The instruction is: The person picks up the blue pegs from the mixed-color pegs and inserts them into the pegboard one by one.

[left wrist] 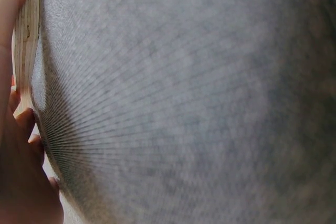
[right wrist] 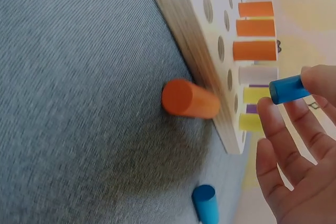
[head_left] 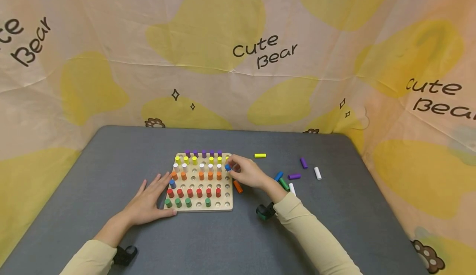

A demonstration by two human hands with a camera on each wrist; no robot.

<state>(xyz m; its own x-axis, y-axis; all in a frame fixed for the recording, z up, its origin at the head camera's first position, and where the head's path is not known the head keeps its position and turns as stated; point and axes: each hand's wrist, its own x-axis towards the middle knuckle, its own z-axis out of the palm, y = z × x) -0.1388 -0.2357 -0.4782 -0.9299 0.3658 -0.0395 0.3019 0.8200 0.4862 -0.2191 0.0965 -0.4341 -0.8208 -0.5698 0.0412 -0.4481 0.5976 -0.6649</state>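
Note:
A wooden pegboard (head_left: 222, 198) holds rows of upright purple, yellow, white, orange, red and green pegs, with several bare holes. Its blue row has a single blue peg (head_left: 172, 183) at the left end. My left hand (head_left: 146, 202) rests along the board's left edge, fingers spread and fairly straight, thumb at the near left corner. Over the board's right side, my right hand (head_left: 245, 171) pinches another blue peg (right wrist: 289, 89) between thumb and fingers. The held peg is above the board, tilted in the right wrist view.
An orange peg (head_left: 238, 186) lies right beside the board's right edge. Farther right lie a blue peg (head_left: 278, 176), a green peg (head_left: 284, 183), two white pegs and two purple pegs (head_left: 303, 163). A yellow peg (head_left: 260, 155) lies behind my right hand. A printed cloth surrounds the grey table (head_left: 130, 151).

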